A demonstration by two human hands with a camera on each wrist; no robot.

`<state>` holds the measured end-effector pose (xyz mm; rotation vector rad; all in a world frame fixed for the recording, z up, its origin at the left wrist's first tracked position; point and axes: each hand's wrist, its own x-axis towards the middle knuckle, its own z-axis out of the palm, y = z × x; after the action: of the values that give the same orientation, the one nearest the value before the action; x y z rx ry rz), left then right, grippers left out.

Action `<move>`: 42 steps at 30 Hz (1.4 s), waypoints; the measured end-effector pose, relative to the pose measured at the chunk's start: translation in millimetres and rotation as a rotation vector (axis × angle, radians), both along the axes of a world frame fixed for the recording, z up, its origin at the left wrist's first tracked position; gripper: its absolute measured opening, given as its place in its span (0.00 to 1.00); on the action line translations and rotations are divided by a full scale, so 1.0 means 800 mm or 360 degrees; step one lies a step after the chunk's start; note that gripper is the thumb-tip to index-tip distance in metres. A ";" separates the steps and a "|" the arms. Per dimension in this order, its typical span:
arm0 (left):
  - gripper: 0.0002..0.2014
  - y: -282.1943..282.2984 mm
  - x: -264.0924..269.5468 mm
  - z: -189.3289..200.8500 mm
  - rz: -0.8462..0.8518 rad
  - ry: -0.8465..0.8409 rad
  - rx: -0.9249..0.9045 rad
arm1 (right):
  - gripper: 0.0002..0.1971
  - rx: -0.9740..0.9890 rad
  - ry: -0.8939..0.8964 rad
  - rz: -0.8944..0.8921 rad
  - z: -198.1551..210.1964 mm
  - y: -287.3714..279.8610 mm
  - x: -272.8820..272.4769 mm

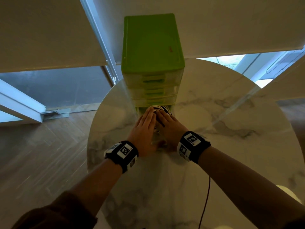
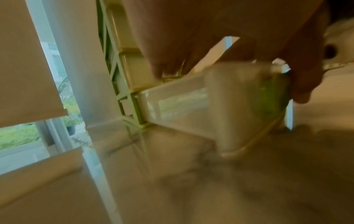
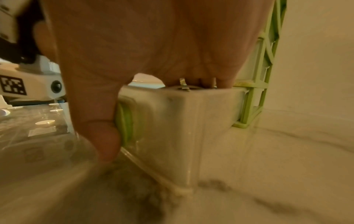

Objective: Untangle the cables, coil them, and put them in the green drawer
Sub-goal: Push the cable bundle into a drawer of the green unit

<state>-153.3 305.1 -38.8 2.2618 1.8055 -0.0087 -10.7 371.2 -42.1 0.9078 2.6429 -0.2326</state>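
Note:
A green drawer unit (image 1: 151, 47) stands at the far side of the round marble table (image 1: 231, 129). Its translucent bottom drawer (image 2: 182, 109) is pulled partway out of the green frame. White and black coiled cables (image 1: 162, 108) lie inside it, mostly hidden by my hands. My left hand (image 1: 145, 126) and right hand (image 1: 171, 128) lie flat side by side on top of the cables, fingers straight. In the right wrist view my right thumb (image 3: 103, 136) presses the drawer's green handle (image 3: 125, 122), and a cable loop (image 3: 182, 84) shows under the fingers. The left thumb (image 2: 302, 84) is at the same handle (image 2: 272, 97).
A thin red cord (image 1: 206, 195) hangs over the table's near edge between my arms. Something white (image 1: 287, 194) sits at the right edge. Windows with blinds are behind the unit, and wooden floor lies to the left.

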 end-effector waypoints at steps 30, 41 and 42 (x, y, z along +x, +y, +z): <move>0.66 0.036 -0.009 -0.004 0.0283 -0.0193 -0.0036 | 0.55 -0.0179 0.0153 0.0056 -0.002 0.013 0.016; 0.62 0.022 -0.013 -0.004 0.0418 -0.0516 -0.0050 | 0.55 -0.0192 0.0180 -0.0077 -0.011 0.008 0.006; 0.63 0.018 -0.011 -0.008 0.0409 -0.0507 -0.0048 | 0.52 -0.0176 0.0202 -0.0076 -0.011 0.009 0.005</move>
<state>-162.4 319.9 -44.9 1.8675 1.8853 0.3470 -6.5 378.5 -50.8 0.9490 2.6943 -0.4578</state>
